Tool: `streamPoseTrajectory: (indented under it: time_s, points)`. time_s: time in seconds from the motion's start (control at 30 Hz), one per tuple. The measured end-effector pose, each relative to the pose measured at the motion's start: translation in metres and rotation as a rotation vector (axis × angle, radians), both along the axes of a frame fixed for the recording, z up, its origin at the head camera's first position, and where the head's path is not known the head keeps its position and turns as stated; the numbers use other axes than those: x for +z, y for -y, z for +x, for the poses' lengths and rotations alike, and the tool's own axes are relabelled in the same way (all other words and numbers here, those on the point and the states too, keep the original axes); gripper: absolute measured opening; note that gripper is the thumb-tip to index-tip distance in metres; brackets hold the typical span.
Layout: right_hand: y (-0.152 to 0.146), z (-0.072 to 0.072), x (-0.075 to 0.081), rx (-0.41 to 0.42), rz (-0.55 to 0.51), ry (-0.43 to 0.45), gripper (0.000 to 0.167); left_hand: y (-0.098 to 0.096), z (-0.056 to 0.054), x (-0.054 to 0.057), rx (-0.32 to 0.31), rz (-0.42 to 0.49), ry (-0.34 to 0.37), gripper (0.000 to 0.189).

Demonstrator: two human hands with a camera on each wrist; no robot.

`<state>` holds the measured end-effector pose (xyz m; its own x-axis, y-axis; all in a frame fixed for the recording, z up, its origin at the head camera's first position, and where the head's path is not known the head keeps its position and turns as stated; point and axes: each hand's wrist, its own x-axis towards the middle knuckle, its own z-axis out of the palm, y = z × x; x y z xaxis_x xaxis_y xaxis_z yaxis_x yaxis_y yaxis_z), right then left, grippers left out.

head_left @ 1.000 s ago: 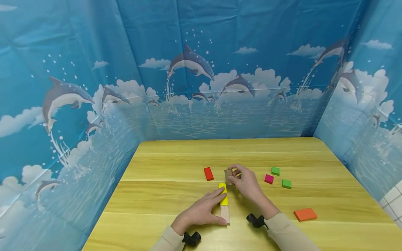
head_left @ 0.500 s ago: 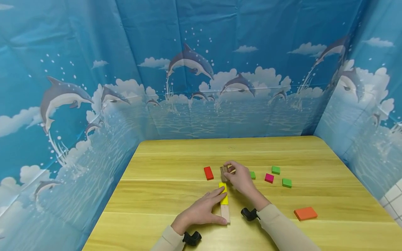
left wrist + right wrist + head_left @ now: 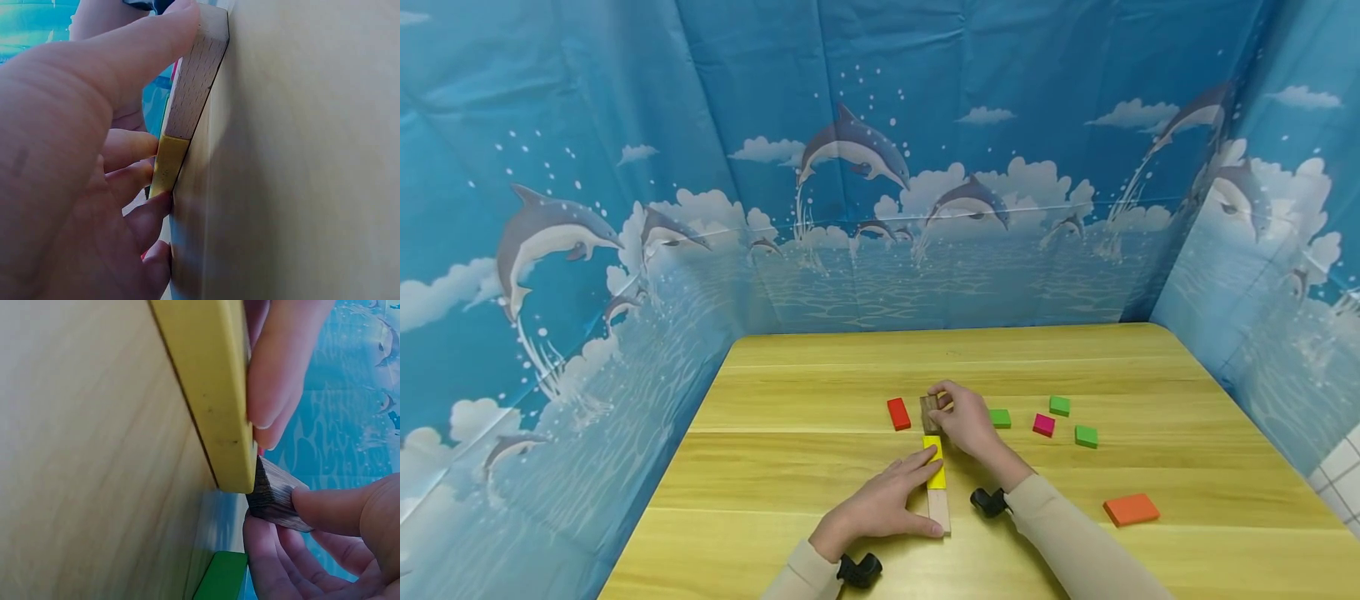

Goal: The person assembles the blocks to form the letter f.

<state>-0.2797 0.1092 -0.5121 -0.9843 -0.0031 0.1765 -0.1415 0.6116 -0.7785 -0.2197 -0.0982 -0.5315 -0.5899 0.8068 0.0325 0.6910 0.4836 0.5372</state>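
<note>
My right hand (image 3: 967, 423) pinches a dark brown wooden block (image 3: 927, 413) between thumb and fingers, at the far end of a yellow block (image 3: 936, 481). In the right wrist view the dark block (image 3: 284, 494) is tilted, just past the end of the yellow block (image 3: 212, 406). A pale wooden block (image 3: 938, 510) lies end to end with the yellow one, on its near side. My left hand (image 3: 880, 504) rests on this row, fingertips on the yellow block and thumb at the pale block's near end, as the left wrist view also shows.
A red block (image 3: 898, 414) lies left of the dark one. To the right are a green block (image 3: 1000, 418) close by my right hand, a magenta block (image 3: 1043, 425) between two more green ones, and an orange block (image 3: 1131, 509). A dolphin-print curtain (image 3: 865, 275) surrounds the wooden table (image 3: 760, 467).
My right hand has moved left with the dark block, bringing it in line with the yellow block's far end. A green block behind that hand has come into view. The left hand stays put.
</note>
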Motion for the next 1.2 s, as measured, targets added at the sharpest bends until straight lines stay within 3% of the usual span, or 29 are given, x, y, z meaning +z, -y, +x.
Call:
streamPoseTrajectory:
  time_s: [0.73, 1.2]
  points:
    - [0.002, -0.010, 0.000, 0.079, 0.260, 0.007, 0.027, 0.006, -0.001, -0.004, -0.017, -0.004, 0.005, 0.092]
    - [0.004, -0.010, 0.002, 0.100, 0.291, 0.035, 0.024, 0.009, 0.000, -0.004, -0.022, 0.002, -0.005, 0.092]
